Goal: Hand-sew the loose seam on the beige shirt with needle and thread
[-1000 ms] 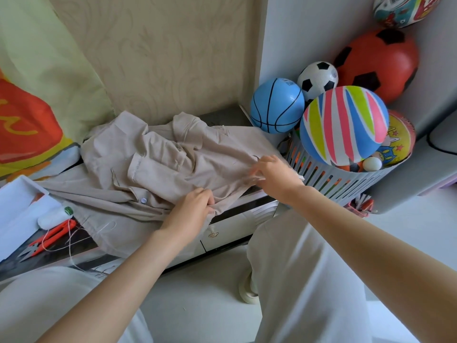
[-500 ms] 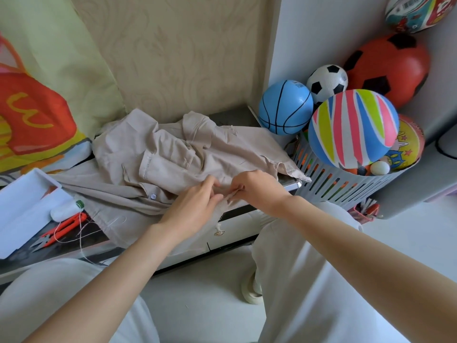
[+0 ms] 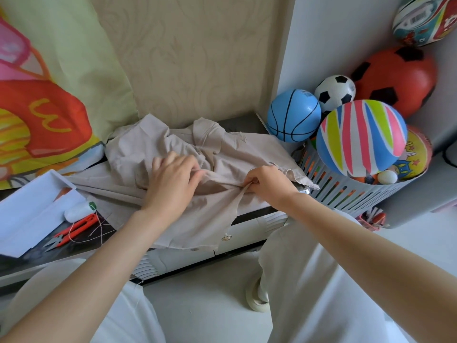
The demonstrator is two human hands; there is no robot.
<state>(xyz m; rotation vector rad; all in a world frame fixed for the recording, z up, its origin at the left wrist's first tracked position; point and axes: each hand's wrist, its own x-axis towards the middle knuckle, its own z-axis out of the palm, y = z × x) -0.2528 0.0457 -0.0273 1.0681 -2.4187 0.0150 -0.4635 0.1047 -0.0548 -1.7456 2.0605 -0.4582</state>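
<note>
Nearest, two bare forearms reach forward over pale trouser legs, and one roll of tape [image 3: 257, 301] lies on the floor between the knees. Beyond them the left hand [image 3: 170, 179] lies palm down on the beige shirt [image 3: 133, 154], its fingers curled into a bunch of cloth. The right hand [image 3: 268, 184] sits knuckles up and pinches a shirt edge between thumb and fingertips. The cloth is drawn taut between the two hands. Half a second ago the hands were almost touching near the front hem; now they are apart, the left one further up the shirt. The one shirt is spread crumpled over the dark top of a low cabinet [image 3: 249, 235], its hem hanging over the front edge. I cannot make out a needle. Left of the shirt lie one pair of orange snips [image 3: 74, 230], one white thread spool [image 3: 78, 211] just beside them with loose thread [image 3: 100, 227] trailing, and one white box [image 3: 29, 214]; none of these has moved. Right of the shirt one grey slatted basket [image 3: 346, 198] holds a striped ball [image 3: 362, 137], a yellow ball [image 3: 419, 154] and a small white ball [image 3: 387, 177]. Further back sit a blue basketball [image 3: 294, 116], a small soccer ball [image 3: 336, 91], a red ball [image 3: 395, 80] and a printed ball [image 3: 425, 18]: seven balls in all
</note>
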